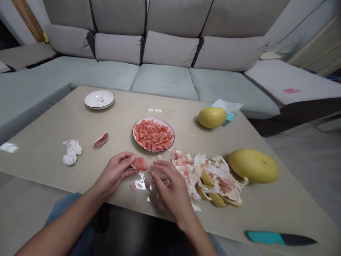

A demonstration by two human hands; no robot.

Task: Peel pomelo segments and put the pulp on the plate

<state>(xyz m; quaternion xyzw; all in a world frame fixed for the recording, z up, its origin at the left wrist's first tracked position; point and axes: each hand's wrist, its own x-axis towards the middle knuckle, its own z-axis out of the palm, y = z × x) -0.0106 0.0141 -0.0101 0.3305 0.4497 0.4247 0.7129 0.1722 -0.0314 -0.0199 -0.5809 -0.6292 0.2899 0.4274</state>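
Observation:
My left hand (117,170) is closed around a pink pomelo segment (140,164), pinching it between thumb and fingers just above the table's near edge. My right hand (170,186) sits beside it, fingers curled and pinching a strip of white membrane (154,171) that runs off the segment. Scraps of skin (141,185) lie on the table under both hands. A plate of peeled pink pomelo pieces (153,135) stands just beyond the hands.
A heap of peel and pith (210,176) lies right of my right hand, with a whole pomelo (253,166) beyond it. Another pomelo (212,117), a tissue pack (229,106), an empty plate (99,99), a loose segment (101,140), crumpled tissue (71,151), a teal-handled knife (279,238).

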